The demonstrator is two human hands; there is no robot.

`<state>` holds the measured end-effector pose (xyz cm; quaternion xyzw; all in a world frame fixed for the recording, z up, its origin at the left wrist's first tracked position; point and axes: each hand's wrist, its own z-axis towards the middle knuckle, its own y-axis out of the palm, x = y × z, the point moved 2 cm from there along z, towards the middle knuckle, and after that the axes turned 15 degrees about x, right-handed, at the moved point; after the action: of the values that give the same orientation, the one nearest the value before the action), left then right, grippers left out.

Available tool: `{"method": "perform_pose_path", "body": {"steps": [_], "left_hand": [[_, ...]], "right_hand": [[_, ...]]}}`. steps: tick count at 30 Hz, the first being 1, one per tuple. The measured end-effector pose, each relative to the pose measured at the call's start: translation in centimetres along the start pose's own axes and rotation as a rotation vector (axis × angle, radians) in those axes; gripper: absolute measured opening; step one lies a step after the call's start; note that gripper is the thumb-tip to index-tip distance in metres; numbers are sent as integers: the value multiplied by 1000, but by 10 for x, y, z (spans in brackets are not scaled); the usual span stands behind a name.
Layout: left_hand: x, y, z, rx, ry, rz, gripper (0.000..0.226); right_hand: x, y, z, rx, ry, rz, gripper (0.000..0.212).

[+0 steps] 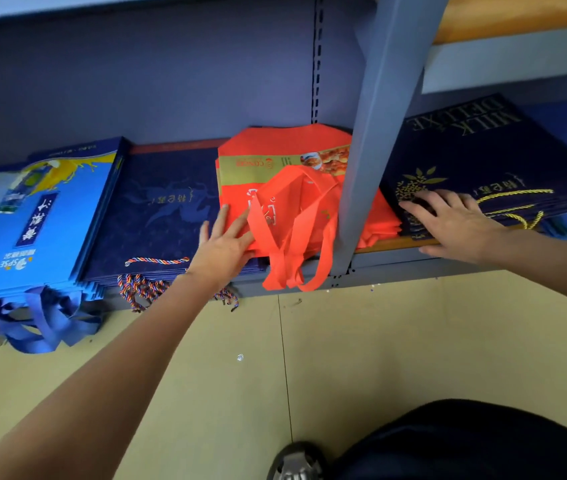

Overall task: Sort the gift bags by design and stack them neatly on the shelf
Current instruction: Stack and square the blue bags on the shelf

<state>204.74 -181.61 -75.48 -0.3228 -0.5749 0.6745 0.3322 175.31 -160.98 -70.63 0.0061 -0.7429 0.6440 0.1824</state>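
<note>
Flat gift bags lie in stacks on a low shelf point(393, 244). From the left: light blue bags point(32, 230) with blue ribbon handles, dark navy bags point(157, 216) with braided cord handles, orange-red fabric bags point(275, 143) with their handles hanging over the shelf edge. Right of the post lies a navy stack printed "MILK DELUXE" point(476, 150) with gold cord handles. My left hand point(223, 240) lies with straight fingers on the left edge of the orange-red stack. My right hand point(448, 220) rests flat, fingers spread, on the front of the "MILK DELUXE" stack.
A grey metal upright post point(372, 133) stands between the orange-red and "MILK DELUXE" stacks. Another shelf board point(517, 15) sits above at the right. Beige tiled floor point(344, 341) lies below, with my shoe point(296, 462) and dark trouser leg point(465, 445) at the bottom right.
</note>
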Motion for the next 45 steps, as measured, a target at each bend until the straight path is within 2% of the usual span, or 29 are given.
{"method": "perform_pose_path", "body": {"steps": [1,2,4,7,12,16,20,26,30,37,45], "left_hand": [[7,-9,-8,112,-61,-73,64],[16,-20,-17,267,-41,-134,62],[37,-39,-43,548,108,-233,49],[76,-50,-60,621,290,-365,33],[160,-47,-16,441,449,-494,51],[214,-46,33,281,366,-474,62],[244,-44,71,189,315,-330,69],[272,-28,121,43,309,-226,81],[291,-21,149,-64,305,-171,92],[278,-15,160,-165,265,-143,87],[309,-32,172,-284,198,-220,103]], "right_hand": [[4,-1,-3,-2,8,-2,83],[9,-1,-6,1,13,-8,82],[21,1,-15,-2,31,-18,81],[34,5,-32,-34,55,-41,81],[56,2,-52,-13,93,-27,81],[93,5,-65,-22,252,25,87],[133,15,-64,-66,478,210,98],[180,43,-48,-42,598,400,106],[198,56,-42,-59,589,572,107],[186,71,-34,-3,509,612,102],[201,70,-48,-39,356,655,100]]}}
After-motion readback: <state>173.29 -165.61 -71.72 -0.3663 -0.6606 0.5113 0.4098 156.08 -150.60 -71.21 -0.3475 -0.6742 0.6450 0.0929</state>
